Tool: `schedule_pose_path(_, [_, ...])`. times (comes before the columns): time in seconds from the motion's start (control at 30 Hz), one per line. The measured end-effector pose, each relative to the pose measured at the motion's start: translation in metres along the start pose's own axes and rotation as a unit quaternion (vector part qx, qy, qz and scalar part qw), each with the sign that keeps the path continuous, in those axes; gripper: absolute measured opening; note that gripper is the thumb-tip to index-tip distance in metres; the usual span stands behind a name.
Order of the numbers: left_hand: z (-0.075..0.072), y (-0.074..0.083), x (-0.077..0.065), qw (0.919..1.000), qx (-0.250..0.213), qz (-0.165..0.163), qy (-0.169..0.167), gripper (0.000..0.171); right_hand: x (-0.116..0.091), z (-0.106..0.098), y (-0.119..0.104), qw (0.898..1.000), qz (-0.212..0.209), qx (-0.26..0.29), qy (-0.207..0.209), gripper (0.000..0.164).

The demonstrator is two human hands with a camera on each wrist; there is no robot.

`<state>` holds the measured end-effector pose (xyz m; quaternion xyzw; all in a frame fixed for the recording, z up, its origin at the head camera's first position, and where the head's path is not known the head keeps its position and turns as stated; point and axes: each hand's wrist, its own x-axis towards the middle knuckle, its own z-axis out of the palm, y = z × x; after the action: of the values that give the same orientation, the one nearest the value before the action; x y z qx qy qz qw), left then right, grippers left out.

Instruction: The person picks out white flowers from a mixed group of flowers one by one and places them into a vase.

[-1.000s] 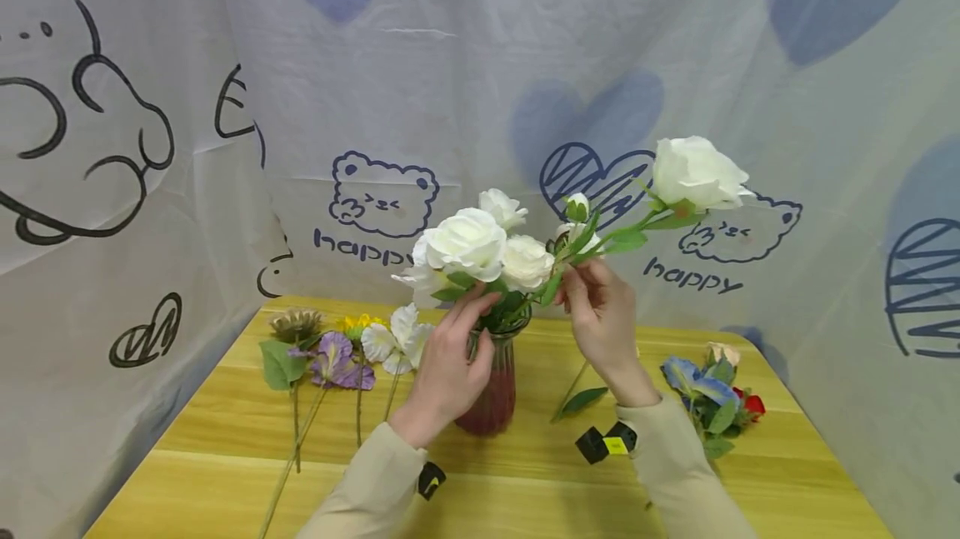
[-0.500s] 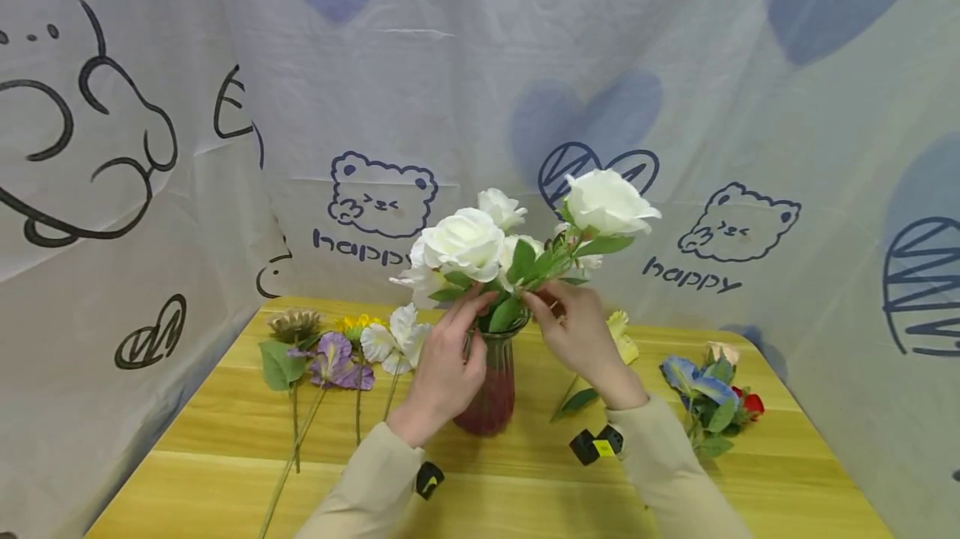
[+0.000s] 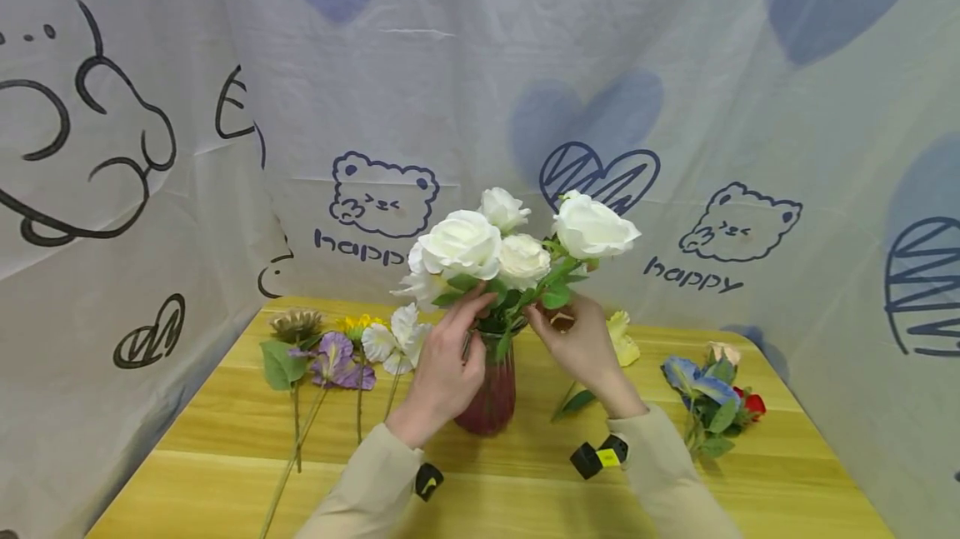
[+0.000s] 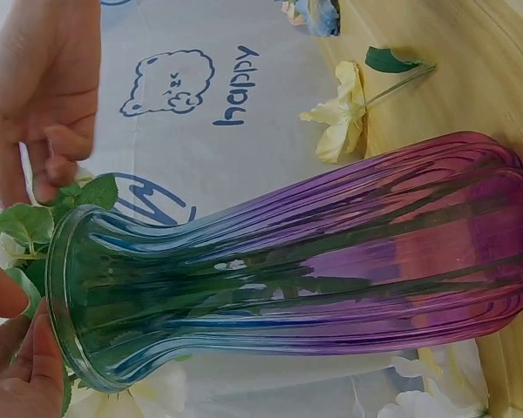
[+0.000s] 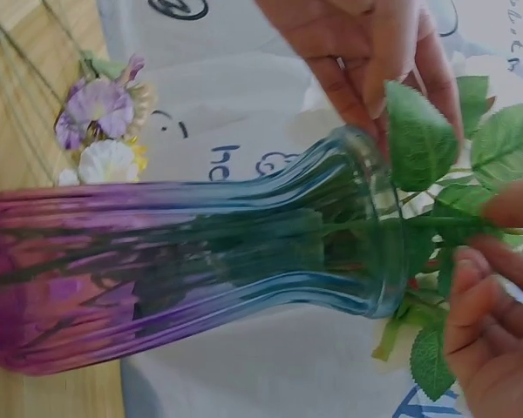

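A ribbed glass vase (image 3: 491, 397), pink at its base and blue-green at its neck, stands on the table holding several white flowers. My right hand (image 3: 581, 347) pinches the green stem of a large white rose (image 3: 596, 227) just beside the vase mouth. In the right wrist view the stem (image 5: 444, 222) runs between thumb and finger, close to the glass rim (image 5: 388, 226). On the other side, my left hand (image 3: 442, 372) rests against the rim and leaves, its fingers (image 5: 353, 100) fairly straight. Another white rose (image 3: 459, 243) leans left above it.
On the left of the wooden table (image 3: 225, 439) lie a purple flower (image 3: 337, 362), a white flower (image 3: 397, 339) and a brown flower (image 3: 295, 324). A yellow flower (image 3: 621, 339) lies behind my right hand. Blue (image 3: 701, 381) and red (image 3: 752, 404) flowers are further right.
My right hand has brought the large white rose left and down to the vase mouth, turning it more upright. The left hand and the vase have stayed in place.
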<state>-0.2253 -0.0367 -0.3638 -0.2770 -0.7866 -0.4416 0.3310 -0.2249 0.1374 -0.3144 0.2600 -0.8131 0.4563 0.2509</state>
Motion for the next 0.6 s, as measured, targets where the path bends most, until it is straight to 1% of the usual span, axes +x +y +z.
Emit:
schedule_pose_path(0.07, [0.000, 0.000, 0.000, 1.0000, 0.002, -0.002, 0.002, 0.055, 0.001, -0.002, -0.006, 0.999, 0.020, 0.030, 0.029, 0.008])
schedule_pose_path(0.13, [0.000, 0.000, 0.000, 1.0000, 0.001, -0.002, 0.003, 0.056, 0.002, -0.003, -0.008, 0.997, 0.023, 0.048, 0.052, 0.011])
schedule_pose_path(0.17, [0.000, 0.000, 0.000, 1.0000, 0.001, -0.002, 0.004, 0.056, 0.003, -0.003, -0.009, 0.997, 0.021, 0.052, 0.060, 0.010])
schedule_pose_path(0.3, [0.000, 0.000, -0.001, 1.0000, 0.001, 0.000, 0.003, 0.056, 0.006, -0.001, -0.010, 0.996, -0.004, 0.035, 0.079, 0.006])
schedule_pose_path(0.4, [0.001, 0.000, -0.001, 1.0000, 0.004, 0.003, 0.003, 0.056, 0.006, 0.002, -0.010, 0.996, -0.021, 0.020, 0.079, 0.006])
schedule_pose_path(0.47, [0.001, 0.000, -0.001, 1.0000, 0.004, 0.005, 0.004, 0.055, 0.006, 0.004, -0.010, 0.997, -0.024, 0.015, 0.072, 0.005])
schedule_pose_path(0.53, [0.001, -0.001, -0.001, 1.0000, 0.005, 0.006, 0.006, 0.054, 0.004, 0.007, -0.008, 0.998, -0.021, 0.016, 0.058, 0.007])
schedule_pose_path(0.6, [0.001, -0.001, -0.001, 1.0000, 0.002, 0.009, 0.005, 0.053, 0.002, 0.011, 0.003, 0.999, -0.013, 0.010, 0.039, 0.007])
